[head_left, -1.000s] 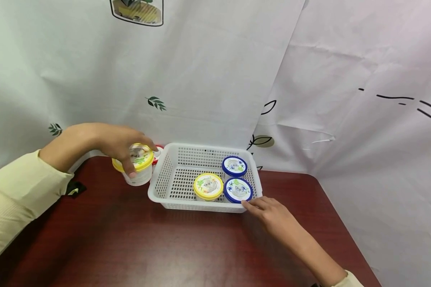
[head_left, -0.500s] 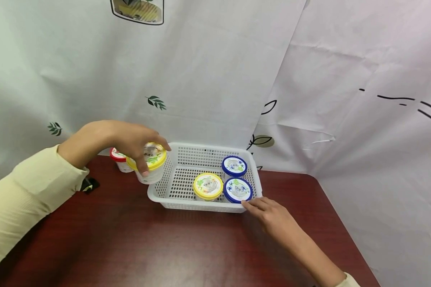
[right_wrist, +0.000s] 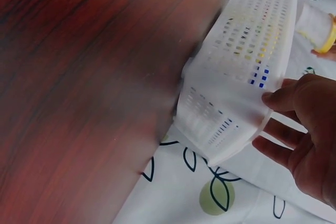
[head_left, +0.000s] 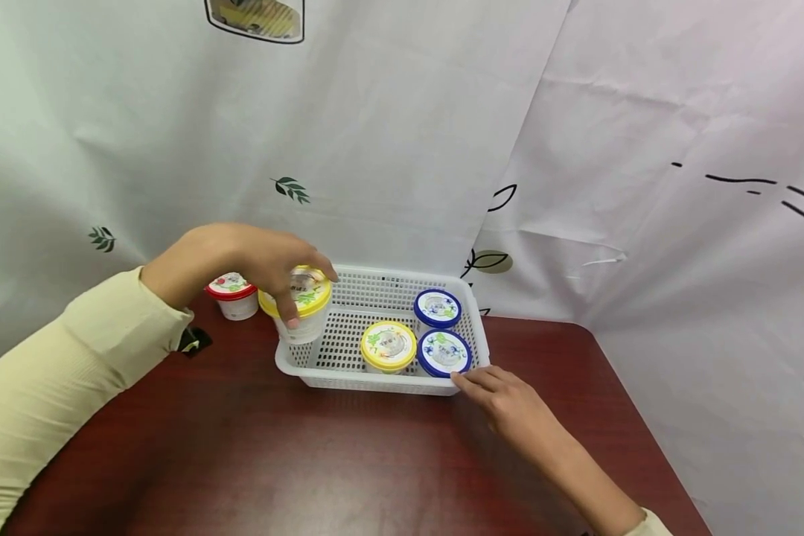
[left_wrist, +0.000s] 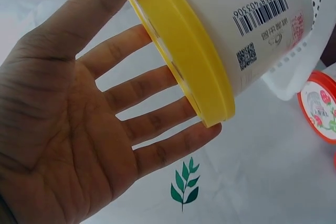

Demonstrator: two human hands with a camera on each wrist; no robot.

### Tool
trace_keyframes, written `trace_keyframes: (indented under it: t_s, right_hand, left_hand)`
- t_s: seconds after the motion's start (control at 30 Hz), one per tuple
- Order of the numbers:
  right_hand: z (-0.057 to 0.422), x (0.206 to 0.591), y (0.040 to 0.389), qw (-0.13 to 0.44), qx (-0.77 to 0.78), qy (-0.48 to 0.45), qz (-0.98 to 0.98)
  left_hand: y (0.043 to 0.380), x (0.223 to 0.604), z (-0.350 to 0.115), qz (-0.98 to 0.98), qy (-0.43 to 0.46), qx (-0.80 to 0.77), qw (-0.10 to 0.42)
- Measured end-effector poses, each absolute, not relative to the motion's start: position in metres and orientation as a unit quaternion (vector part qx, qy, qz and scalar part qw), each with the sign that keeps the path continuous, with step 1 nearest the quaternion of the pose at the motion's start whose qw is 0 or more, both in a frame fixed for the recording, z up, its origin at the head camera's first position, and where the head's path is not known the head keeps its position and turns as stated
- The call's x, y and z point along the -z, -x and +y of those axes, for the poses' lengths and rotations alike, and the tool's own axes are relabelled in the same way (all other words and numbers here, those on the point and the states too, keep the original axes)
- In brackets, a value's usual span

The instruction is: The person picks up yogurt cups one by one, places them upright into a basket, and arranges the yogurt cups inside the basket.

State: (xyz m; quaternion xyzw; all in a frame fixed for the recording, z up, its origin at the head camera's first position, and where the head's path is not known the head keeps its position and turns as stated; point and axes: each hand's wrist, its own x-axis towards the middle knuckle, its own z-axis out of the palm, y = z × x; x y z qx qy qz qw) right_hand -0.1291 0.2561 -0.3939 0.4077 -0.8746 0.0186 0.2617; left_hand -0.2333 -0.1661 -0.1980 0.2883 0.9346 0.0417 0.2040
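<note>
My left hand [head_left: 257,257] holds a plastic tub [head_left: 303,327] by its yellow lid [left_wrist: 191,51], thumb on one side and fingers on the other. The tub hangs upright over the left end of a white perforated basket [head_left: 375,383]. A barcode shows on its side in the left wrist view. At the basket's front right corner, my right hand [head_left: 505,402] grips the rim, thumb against the outer wall [right_wrist: 226,108]. Inside the basket are another yellow-lidded tub [head_left: 388,347] and two blue-lidded tubs, a rear one [head_left: 438,308] and a front one [head_left: 444,353].
A red-lidded tub [head_left: 234,296] stands on the dark red table [head_left: 348,454], left of the basket. Another red edge peeks in at the left wrist view's right side. A white printed cloth [head_left: 402,149] hangs close behind the basket.
My left hand has carried the yellow-lidded tub rightward, from beside the basket to over its left end. The red-lidded tub has come into fuller view. My right hand stays at the corner.
</note>
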Motion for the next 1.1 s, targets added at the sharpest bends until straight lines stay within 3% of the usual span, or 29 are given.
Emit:
trace_keyframes:
  t_s: [1.1]
  right_hand:
    - [0.255, 0.396, 0.128, 0.276, -0.007, -0.418, -0.865]
  left_hand:
    - [0.243, 0.250, -0.134, 0.909, -0.344, -0.041, 0.234]
